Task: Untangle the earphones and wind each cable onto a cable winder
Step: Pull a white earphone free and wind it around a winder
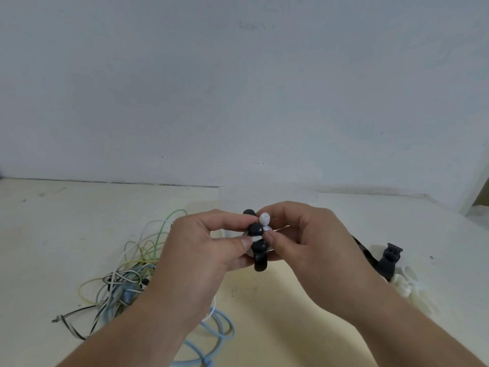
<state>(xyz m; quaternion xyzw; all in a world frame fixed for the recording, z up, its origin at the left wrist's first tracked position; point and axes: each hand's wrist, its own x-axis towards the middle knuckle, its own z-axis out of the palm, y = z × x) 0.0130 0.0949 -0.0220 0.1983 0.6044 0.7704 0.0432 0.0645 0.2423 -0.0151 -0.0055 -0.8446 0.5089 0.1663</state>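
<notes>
- Pale desk (277, 313) carries everything.
- Nearest, a light blue cable (219, 329) loops on it.
- At the left lies the tangle of earphones (127, 274).
- Above the desk, the left hand (201, 247) has its grip tight on the black cable winder (258, 245); the right hand (304, 239) pinches the white earphone (264, 218) at the winder's top.
- Spare winders (389, 260) lie at the right.
- Behind stands a grey wall (238, 88).

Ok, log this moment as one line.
stage: winding | left hand: grips black cable winder | right hand: pinches white earphone at winder | rest: tangled cables left, spare winder right
</notes>
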